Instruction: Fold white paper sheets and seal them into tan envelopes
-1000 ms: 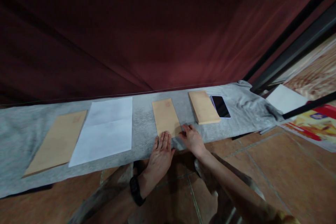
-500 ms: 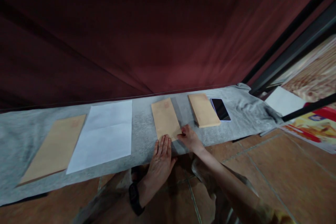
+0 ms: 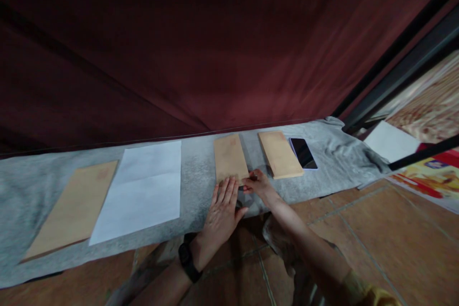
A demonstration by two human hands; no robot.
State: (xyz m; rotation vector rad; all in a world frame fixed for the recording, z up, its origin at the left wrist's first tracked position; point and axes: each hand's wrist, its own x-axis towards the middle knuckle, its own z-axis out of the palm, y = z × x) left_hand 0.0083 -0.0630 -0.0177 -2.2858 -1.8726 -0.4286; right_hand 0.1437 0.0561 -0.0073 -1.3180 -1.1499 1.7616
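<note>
A small tan envelope lies on the grey cloth in front of me. My left hand, a black watch on its wrist, rests flat with fingers stretched out, the fingertips touching the envelope's near edge. My right hand pinches the envelope's near right corner with curled fingers. A thicker stack of tan envelopes sits just to the right, apart from both hands.
A black phone lies right of the stack. A white sheet and a large tan envelope lie to the left. A dark red curtain hangs behind. White paper and a colourful poster are at the right, on terracotta tiles.
The small envelope has turned slightly and straightened under my hands. My left hand slid forward onto its near edge; my right hand stays at the near right corner.
</note>
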